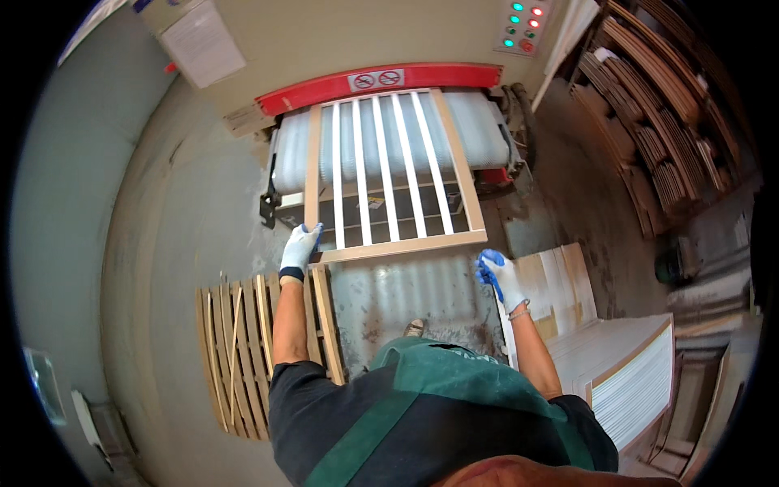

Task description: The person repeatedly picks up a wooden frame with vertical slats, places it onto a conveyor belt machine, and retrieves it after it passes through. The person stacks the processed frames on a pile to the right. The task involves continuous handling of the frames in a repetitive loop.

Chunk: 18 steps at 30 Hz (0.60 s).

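Observation:
A wooden frame [398, 246] with several white slats lies with its far part on the machine's conveyor rollers [300, 162], under a red guard bar [284, 99]. Its near rail juts out toward me. My left hand [300, 250], in a white and blue glove, grips the frame's near left corner. Just off the near right corner is my right hand [501, 278], gloved alike, apart from the frame. Its fingers are curled in, and I see nothing in them.
On the floor at my left lies a slatted wooden pallet [260, 349]. An opened cardboard box [604, 341] with white slats inside stands at my right. Boards fill a rack [657, 114] at the far right. Lit buttons [522, 26] sit on the machine's front.

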Tool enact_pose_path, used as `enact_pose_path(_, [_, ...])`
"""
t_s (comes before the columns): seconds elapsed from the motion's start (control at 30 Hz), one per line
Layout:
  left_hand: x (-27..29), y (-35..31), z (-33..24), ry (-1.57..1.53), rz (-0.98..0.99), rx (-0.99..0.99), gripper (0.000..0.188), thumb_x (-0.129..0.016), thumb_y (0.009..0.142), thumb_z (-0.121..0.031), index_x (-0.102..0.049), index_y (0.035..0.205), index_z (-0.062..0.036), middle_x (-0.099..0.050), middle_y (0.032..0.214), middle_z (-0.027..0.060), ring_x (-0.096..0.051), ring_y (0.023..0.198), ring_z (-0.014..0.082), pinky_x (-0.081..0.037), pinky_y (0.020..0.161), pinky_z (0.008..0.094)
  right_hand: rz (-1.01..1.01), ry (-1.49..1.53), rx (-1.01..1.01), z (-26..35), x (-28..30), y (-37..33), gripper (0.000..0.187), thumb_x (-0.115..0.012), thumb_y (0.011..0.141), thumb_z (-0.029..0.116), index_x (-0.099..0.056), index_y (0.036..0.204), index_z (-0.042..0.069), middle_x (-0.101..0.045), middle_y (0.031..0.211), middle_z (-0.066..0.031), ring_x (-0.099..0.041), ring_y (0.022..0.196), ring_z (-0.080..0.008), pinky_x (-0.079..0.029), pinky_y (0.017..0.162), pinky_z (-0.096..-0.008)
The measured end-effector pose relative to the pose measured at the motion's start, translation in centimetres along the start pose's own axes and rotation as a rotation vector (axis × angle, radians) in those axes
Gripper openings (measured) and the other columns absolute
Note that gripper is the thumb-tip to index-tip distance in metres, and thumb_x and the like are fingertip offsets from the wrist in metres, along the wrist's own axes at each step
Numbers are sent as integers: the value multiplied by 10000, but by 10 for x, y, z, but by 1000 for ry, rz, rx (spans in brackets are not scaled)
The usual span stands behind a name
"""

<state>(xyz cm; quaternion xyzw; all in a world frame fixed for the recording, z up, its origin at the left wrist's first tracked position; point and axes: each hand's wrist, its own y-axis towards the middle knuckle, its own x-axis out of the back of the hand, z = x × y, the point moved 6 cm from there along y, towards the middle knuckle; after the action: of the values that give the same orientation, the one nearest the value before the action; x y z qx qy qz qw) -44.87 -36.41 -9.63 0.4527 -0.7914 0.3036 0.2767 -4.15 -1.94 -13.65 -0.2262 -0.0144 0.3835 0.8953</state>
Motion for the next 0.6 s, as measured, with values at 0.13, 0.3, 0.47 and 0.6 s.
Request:
enact_pose_path(0.13, [6,20,-1,-66,-80,-49,477,-691,900,-478,-675,947,-3,-641,784,134,-611,714,256,-487,700,385,-60,99,-101,-50,44,-37,326,-668,955,212,-617,1234,52,-705,992,-103,-679,740,-188,-562,647,-311])
enact_pose_path(0.3, [6,60,-33,-235,14,-33,413,-709,908,-402,-658,1038,-13,-600,775,47,-561,680,165,-488,606,322,-352,280,-150,-97,99,-111,263,-660,956,172,-610,1183,50,-707,954,-130,-682,726,-203,-564,618,-292])
enact_pose_path(0.47, [24,66,-72,428,-206,-215,793,-677,895,-522,-493,1394,67,-583,1321,272,-559,1219,380,-430,1046,451,-898,401,113,-98,183,-207,268,-635,961,126,-610,1206,22,-688,935,-87,-631,679,-156,-529,598,-264])
enact_pose_path(0.6, [-38,18,-190,194,39,-274,642,-584,996,-430,-497,1406,56,-519,1428,258,-546,1281,331,-410,1100,386,-1404,337,421,-67,246,-329,307,-624,958,104,-623,1244,-8,-702,976,-71,-639,749,-123,-528,663,-243])
